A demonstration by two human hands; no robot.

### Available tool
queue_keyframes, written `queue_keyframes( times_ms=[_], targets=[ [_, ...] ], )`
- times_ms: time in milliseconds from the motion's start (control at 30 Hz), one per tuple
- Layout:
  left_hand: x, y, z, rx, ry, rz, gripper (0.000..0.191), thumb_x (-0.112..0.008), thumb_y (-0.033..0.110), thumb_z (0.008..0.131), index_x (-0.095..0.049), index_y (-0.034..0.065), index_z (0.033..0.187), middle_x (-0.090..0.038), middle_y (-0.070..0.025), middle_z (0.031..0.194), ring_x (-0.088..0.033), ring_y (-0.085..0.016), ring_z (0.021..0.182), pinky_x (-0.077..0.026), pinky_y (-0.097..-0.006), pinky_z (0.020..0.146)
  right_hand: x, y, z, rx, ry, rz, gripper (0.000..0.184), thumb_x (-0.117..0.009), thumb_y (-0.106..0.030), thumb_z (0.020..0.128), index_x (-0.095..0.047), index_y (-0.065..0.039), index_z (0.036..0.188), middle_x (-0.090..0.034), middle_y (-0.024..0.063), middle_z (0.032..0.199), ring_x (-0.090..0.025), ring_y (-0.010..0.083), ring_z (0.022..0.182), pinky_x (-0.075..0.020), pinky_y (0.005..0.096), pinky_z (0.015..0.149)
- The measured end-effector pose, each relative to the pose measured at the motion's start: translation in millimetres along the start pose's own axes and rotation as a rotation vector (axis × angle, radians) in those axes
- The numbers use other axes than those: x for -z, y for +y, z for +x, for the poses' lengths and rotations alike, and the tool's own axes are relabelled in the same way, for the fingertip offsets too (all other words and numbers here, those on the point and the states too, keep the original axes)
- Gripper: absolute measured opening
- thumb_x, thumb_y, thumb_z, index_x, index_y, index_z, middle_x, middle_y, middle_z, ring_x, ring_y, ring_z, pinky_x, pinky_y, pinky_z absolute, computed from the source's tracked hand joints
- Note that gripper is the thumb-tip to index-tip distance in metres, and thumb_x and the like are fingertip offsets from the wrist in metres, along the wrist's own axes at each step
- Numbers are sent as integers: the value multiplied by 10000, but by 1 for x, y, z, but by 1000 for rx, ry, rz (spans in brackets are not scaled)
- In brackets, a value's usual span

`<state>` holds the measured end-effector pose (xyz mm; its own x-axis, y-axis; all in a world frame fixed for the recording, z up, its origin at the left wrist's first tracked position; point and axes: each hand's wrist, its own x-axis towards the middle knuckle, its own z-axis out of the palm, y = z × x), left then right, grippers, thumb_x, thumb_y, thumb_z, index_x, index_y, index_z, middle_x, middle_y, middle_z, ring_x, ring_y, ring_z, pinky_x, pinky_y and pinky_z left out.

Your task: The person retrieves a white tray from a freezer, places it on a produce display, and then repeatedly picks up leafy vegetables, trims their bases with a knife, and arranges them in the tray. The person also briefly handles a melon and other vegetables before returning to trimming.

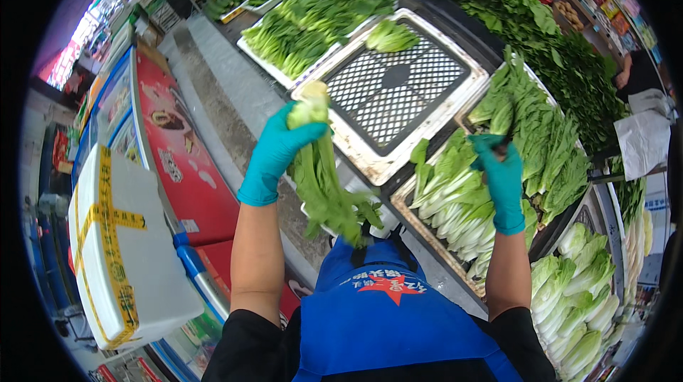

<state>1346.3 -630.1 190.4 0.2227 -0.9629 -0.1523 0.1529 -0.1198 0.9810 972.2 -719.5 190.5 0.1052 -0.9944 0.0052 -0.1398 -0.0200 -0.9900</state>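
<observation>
My left hand (pixel 285 144), in a teal glove, grips a head of leafy green lettuce (pixel 325 184) near its pale cut base. The base points up and away, and the long leaves hang toward my apron. My right hand (pixel 499 168), gloved alike, closes on a dark tool (pixel 502 148), perhaps a knife; blur hides its exact shape. That hand is over a tray of white-stemmed greens (pixel 453 206) and beside a pile of romaine-like lettuce (pixel 549 147). Between and beyond my hands lies a white-rimmed plastic crate (pixel 347 139) with a dark lattice bottom. One small lettuce head (pixel 392 38) rests at its far end.
Leafy greens (pixel 320 14) fill a white tray beyond the crate. Napa cabbages (pixel 576 296) lie at lower right. On the left stand a red chest freezer (pixel 181 152) and a taped white foam box (pixel 144 254). Another person's hand (pixel 623 75) shows at far right.
</observation>
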Motion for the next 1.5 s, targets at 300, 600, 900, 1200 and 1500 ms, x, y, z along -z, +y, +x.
queue_keyframes(
  times_ms=[300, 600, 900, 1200, 1500],
  targets=[
    [48, -65, -114, 563, -327, -86, 403, -691, 164, 780, -606, -50, 1111, -683, -132, 928, -674, -206, 761, -542, -311, 711, -165, 12, -127, 320, -607, -537, 127, -657, -77, 742, -608, -55, 857, -596, 124, 816, -633, 313, 736, -503, 372, 641],
    [39, -98, -169, 650, -238, -482, 426, -674, 220, 786, -603, -43, 1114, -680, -178, 910, -678, -246, 733, -574, -347, 662, -177, 40, -155, 437, -625, -683, 98, -657, -102, 733, -594, -69, 800, -585, 129, 801, -611, 350, 667, -478, 421, 569],
    [13, -120, -165, 845, -350, -531, 466, -666, 305, 820, -570, -27, 1133, -669, -189, 944, -671, -250, 754, -576, -355, 664, -151, 66, -167, 246, -624, -822, 70, -628, -126, 757, -611, -84, 810, -598, 135, 809, -612, 357, 676, -482, 445, 587],
    [9, -130, -146, 898, -427, -530, 488, -678, 305, 793, -567, -21, 1139, -663, -187, 954, -665, -251, 744, -575, -361, 666, -122, 78, -164, 119, -642, -866, 91, -628, -138, 743, -618, -92, 822, -610, 133, 833, -616, 356, 726, -484, 443, 610],
    [10, -121, -134, 879, -435, -528, 491, -681, 291, 797, -562, -10, 1165, -662, -188, 957, -667, -260, 769, -579, -374, 670, -115, 93, -154, 85, -652, -867, 92, -618, -161, 764, -617, -70, 781, -615, 156, 805, -614, 370, 731, -487, 452, 632]
  ],
)
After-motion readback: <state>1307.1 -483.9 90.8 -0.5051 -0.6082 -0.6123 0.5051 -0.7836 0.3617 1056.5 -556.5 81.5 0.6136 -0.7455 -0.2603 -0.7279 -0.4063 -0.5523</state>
